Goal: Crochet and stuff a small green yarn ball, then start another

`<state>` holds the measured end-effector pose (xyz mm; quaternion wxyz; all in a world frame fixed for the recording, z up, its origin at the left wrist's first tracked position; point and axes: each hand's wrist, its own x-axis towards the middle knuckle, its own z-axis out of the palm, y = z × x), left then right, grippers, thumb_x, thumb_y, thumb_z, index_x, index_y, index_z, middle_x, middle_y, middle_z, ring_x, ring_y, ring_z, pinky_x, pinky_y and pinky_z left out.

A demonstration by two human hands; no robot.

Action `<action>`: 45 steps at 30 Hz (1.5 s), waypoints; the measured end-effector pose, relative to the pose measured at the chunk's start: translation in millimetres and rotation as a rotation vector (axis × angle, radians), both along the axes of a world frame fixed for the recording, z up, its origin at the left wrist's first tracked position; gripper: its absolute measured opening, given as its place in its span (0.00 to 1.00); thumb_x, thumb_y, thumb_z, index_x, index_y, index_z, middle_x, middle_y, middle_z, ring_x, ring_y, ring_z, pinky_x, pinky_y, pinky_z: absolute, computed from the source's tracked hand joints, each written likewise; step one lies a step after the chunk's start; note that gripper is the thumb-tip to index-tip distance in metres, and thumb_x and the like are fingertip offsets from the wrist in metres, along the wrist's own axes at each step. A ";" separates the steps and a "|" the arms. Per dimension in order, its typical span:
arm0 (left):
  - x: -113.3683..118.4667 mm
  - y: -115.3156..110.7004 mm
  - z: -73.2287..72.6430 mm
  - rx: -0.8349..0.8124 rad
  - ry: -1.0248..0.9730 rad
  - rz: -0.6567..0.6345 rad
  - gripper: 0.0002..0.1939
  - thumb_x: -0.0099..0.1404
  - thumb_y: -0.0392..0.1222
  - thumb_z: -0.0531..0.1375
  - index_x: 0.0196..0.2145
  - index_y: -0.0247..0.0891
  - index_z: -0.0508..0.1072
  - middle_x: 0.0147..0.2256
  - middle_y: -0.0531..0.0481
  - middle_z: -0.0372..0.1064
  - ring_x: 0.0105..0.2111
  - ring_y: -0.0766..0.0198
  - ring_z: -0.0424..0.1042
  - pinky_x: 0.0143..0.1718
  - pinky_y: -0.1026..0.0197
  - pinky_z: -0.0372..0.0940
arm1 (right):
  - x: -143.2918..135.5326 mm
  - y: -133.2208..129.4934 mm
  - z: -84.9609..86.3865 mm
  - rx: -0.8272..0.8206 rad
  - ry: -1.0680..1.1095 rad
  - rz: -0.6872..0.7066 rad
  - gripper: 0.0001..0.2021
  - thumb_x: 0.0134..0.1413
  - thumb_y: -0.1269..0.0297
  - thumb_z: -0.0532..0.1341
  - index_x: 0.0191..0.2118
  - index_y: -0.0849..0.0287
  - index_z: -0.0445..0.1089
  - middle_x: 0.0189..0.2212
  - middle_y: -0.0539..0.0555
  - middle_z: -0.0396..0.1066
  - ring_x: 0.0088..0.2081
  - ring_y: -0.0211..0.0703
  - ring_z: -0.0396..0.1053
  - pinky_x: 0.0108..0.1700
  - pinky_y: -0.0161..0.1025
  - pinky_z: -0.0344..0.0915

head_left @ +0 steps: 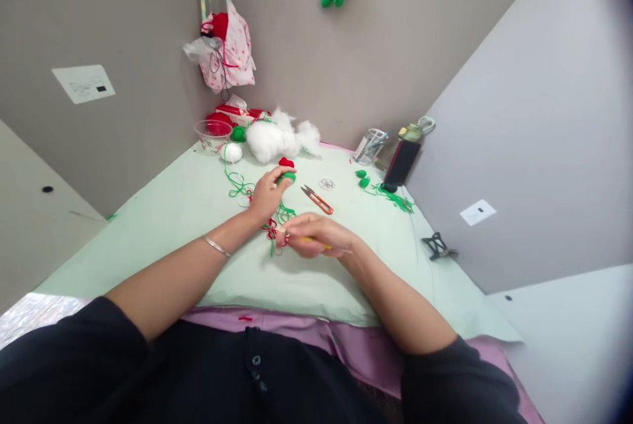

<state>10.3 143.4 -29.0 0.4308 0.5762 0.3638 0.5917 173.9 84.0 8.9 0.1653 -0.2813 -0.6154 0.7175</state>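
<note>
My left hand (270,191) is closed on a small green crocheted piece (287,177), beside a red piece (286,162) on the pale green cloth. Lower and to the right, my right hand (319,234) holds a yellow-handled crochet hook (316,241), which slants across the palm. Red yarn pieces (271,229) lie against the fingertips of my right hand. Loose green yarn (285,213) runs between the two hands. Orange-handled thread snips (317,200) lie just above my right hand, near a small pile of rings (326,184).
White stuffing (277,137), a white yarn ball (231,152) and a clear tub (212,137) stand at the back left. At the back right are a clear cup (370,147), a dark phone (403,161) and green strands (395,198). A black clip (438,246) lies farther right.
</note>
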 end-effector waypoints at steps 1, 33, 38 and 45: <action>-1.3 1.8 0.7 -0.017 -0.016 -0.002 0.10 0.61 0.40 0.61 0.41 0.40 0.77 0.46 0.46 0.77 0.51 0.55 0.72 0.58 0.54 0.61 | -1.6 -2.9 0.1 -0.016 0.009 0.068 0.16 0.59 0.53 0.62 0.40 0.64 0.74 0.12 0.40 0.54 0.14 0.31 0.46 0.20 0.34 0.45; 14.6 -10.3 3.8 -0.210 -0.240 -0.212 0.15 0.59 0.45 0.67 0.43 0.37 0.74 0.38 0.50 0.76 0.37 0.65 0.73 0.49 0.57 0.68 | 1.5 25.5 -10.4 0.090 0.121 -0.638 0.23 0.49 0.42 0.68 0.29 0.58 0.67 0.16 0.36 0.41 0.17 0.27 0.35 0.19 0.32 0.34; 15.1 -11.2 1.6 -0.184 -0.170 -0.258 0.15 0.60 0.43 0.67 0.45 0.37 0.77 0.39 0.50 0.77 0.40 0.63 0.75 0.53 0.57 0.67 | 1.8 26.0 -13.1 0.167 0.049 -0.731 0.23 0.46 0.42 0.69 0.26 0.58 0.65 0.14 0.37 0.44 0.16 0.27 0.37 0.19 0.33 0.36; 12.6 -13.6 -1.4 -0.219 -0.104 -0.336 0.16 0.63 0.49 0.66 0.45 0.39 0.70 0.33 0.52 0.75 0.33 0.64 0.77 0.45 0.57 0.72 | 3.5 30.6 -14.6 0.324 -0.056 -0.820 0.21 0.46 0.46 0.69 0.21 0.57 0.64 0.14 0.41 0.51 0.18 0.29 0.43 0.20 0.34 0.40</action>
